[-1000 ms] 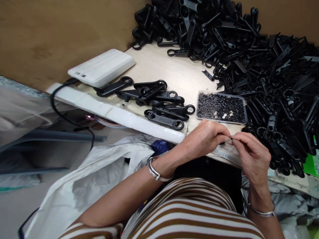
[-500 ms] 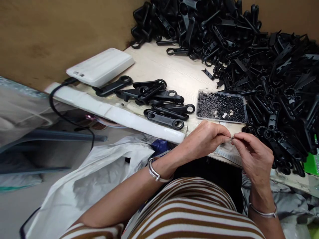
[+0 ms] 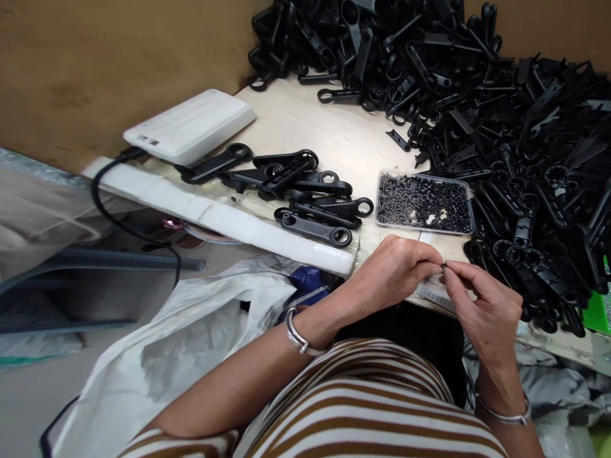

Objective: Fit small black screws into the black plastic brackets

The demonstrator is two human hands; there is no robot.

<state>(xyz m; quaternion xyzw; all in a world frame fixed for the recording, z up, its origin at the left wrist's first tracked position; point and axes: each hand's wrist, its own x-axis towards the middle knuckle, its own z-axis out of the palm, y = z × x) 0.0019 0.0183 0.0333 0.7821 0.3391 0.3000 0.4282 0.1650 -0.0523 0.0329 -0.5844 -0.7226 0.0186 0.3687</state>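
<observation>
My left hand (image 3: 396, 267) and my right hand (image 3: 482, 299) meet fingertip to fingertip over the table's front edge, both closed in a pinch. Between them is a tiny dark piece (image 3: 443, 265), too small to name. Just beyond my hands sits a clear plastic box (image 3: 422, 230) holding many small metal springs (image 3: 394, 198) and small black parts (image 3: 451, 197). To the left of the box lies a group of black plastic arms with ringed ends (image 3: 317, 228).
A large heap of black plastic parts (image 3: 429, 70) covers the back and right of the table. At the left stands a white box-shaped device (image 3: 191, 127) with a black cable (image 3: 102, 197). White foam (image 3: 229, 219) lines the front edge. A white bag (image 3: 191, 337) hangs below.
Both hands have shifted very slightly down, still pinched together at the tiny piece. The other things lie as before, apart from a small shift of the view.
</observation>
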